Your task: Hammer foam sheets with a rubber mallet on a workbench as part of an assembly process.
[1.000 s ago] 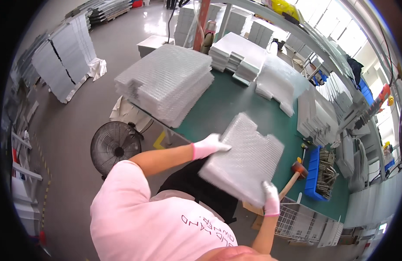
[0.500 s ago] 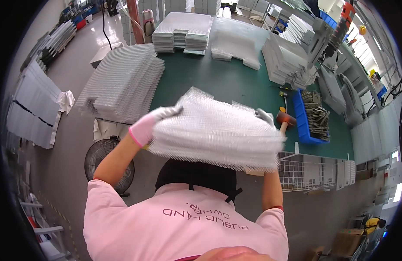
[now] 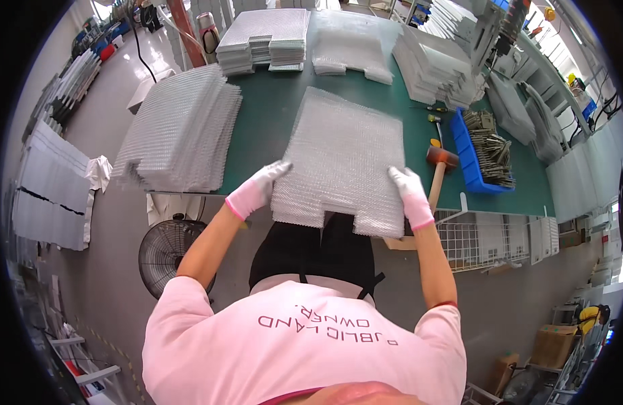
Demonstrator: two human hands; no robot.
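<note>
Your hands, in white gloves with pink cuffs, hold a clear textured panel (image 3: pixel 345 158) in the middle of the frame. Your left hand (image 3: pixel 261 187) is partly curled, its fingertips on the panel's left edge; your right hand (image 3: pixel 411 196) is partly curled the same way on the right edge. You have the panel between them, though how far your fingers reach beneath it you cannot tell from this view.

The panel lies over the front edge of the green tabletop (image 3: pixel 267 131), its notched side facing you and overhanging; whether its far part rests on the surface is unclear.

At the left of the frame stands a tall stack of textured panels (image 3: pixel 183 128). Another notched stack (image 3: pixel 264 42) sits at the upper centre-left, with translucent sheets (image 3: pixel 352 47) just beside it and more piled sheets (image 3: pixel 433 67) at the upper right. Right of your right hand, a mallet (image 3: pixel 441 159) lies near a blue bin (image 3: pixel 463 145) full of metal parts (image 3: pixel 488 145). A black fan (image 3: pixel 168 253) stands at the lower left, below the tall stack.
</note>
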